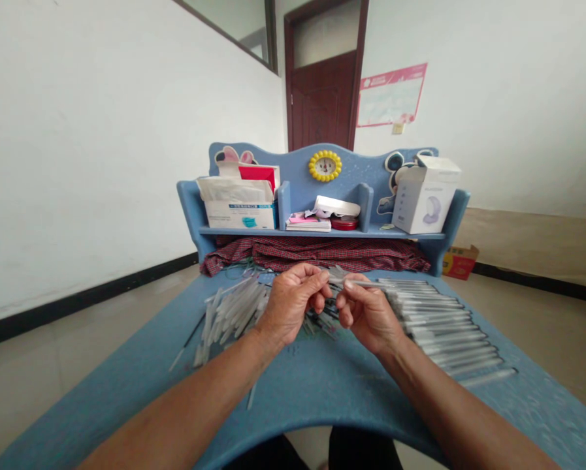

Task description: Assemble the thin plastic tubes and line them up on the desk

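My left hand and my right hand meet above the middle of the desk, both closed in a pinch. Between their fingertips runs a slim, pale pen barrel, held level; its ends are blurred and partly hidden. Left of my left hand lies a heap of translucent white tubes, pen barrels by their look. Beneath the hands, thin dark sticks like refills are scattered, partly covered by my fingers. A row of clear pens with dark ends lies side by side beyond my right wrist.
The blue desk has a curved front edge and a raised back shelf. That shelf bears a mask box, booklets, a red round tin and a white carton. Checked cloth is bunched beneath it.
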A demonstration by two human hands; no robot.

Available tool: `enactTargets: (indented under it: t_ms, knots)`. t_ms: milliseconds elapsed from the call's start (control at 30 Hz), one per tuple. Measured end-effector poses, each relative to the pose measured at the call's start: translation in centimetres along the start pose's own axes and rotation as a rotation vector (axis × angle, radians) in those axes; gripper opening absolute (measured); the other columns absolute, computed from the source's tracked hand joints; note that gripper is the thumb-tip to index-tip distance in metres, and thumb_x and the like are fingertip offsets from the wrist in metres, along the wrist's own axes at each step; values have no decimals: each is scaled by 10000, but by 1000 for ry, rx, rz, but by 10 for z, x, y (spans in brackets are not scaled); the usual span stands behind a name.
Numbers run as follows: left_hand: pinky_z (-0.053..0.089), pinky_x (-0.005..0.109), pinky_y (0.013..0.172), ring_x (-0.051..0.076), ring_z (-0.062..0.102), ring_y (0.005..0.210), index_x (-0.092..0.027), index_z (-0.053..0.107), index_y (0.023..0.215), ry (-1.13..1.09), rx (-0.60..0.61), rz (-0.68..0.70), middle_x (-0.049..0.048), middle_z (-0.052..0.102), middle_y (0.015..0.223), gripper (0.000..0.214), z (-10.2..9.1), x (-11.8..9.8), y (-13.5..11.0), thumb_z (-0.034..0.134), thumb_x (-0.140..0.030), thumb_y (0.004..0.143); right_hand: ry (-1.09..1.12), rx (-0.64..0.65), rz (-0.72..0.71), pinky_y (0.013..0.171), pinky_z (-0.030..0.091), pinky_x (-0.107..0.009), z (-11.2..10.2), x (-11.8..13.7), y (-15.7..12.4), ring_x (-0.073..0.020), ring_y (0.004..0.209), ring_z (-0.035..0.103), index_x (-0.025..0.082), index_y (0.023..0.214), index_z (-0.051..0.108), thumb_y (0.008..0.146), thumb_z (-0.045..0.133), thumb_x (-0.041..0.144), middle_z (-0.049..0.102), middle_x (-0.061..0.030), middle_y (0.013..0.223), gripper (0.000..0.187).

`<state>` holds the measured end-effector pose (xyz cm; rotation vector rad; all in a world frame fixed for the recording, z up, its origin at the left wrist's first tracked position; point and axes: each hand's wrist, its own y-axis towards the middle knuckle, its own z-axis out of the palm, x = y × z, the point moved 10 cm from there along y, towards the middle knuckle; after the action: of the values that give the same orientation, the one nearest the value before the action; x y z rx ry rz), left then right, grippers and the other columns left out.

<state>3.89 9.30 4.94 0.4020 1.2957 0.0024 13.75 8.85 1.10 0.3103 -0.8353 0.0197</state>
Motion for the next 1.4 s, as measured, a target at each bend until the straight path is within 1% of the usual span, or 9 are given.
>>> enactTargets:
  t_ms: [133,333,467,533,667,800,1033,1233,1400]
  knots:
    - [309,149,358,43,455,357,-134,564,688,41,-2,11,-22,591,531,224,-3,-1,0,704,-308,691,-36,6,-16,305,384,-179,0,2,0,-94,291,493,179,752,566,679,707,270,654,5,535,183]
    - [330,155,367,52,466,373,-137,558,698,15,-9,-21,-13,601,548,229,-1,-1,-1,720,-295,661,-76,-34,-49,284,358,-177,-3,6,0,-91,274,474,169,717,569,673,708,279,640,9,507,183]
    - [366,165,392,61,487,391,-145,562,724,8,19,-32,-10,617,566,233,2,-2,-1,736,-272,637,-119,-39,-66,278,345,-176,-4,9,0,-90,271,470,158,665,556,681,702,298,629,4,491,203]
    - [369,166,400,67,501,403,-145,569,732,50,43,-22,-4,626,577,230,3,-4,-1,740,-262,631,-130,-36,-69,278,340,-174,-5,9,1,-88,270,469,155,635,546,685,699,307,627,2,488,222]
    - [372,165,417,75,515,423,-140,583,747,185,74,41,-10,609,544,193,3,-9,0,721,-237,653,-133,-36,-57,284,341,-175,-7,7,2,-85,265,468,153,583,520,689,695,319,626,-3,486,263]
    - [385,172,434,87,526,428,-142,580,775,298,82,83,-23,586,501,172,2,-12,0,696,-230,684,-122,-43,-55,280,335,-174,-8,7,2,-86,259,464,153,582,513,688,697,327,628,-6,483,274]
    - [413,180,447,94,548,451,-145,579,757,385,96,131,-23,596,543,161,5,-18,-2,691,-230,679,-115,-52,-44,265,318,-176,-10,7,2,-94,250,460,164,597,501,683,696,327,629,-8,474,268]
    - [428,169,460,82,556,472,-146,585,746,551,114,241,-41,580,569,114,10,-26,-6,663,-213,698,-120,-55,-37,252,299,-174,-12,5,3,-94,242,456,161,593,504,683,692,354,628,-9,465,284]
    - [453,174,496,85,574,510,-148,585,788,668,93,330,-42,575,608,112,10,-30,-9,646,-210,717,-127,-60,-35,249,289,-174,-13,5,3,-92,240,454,161,575,501,696,682,362,625,-8,463,296]
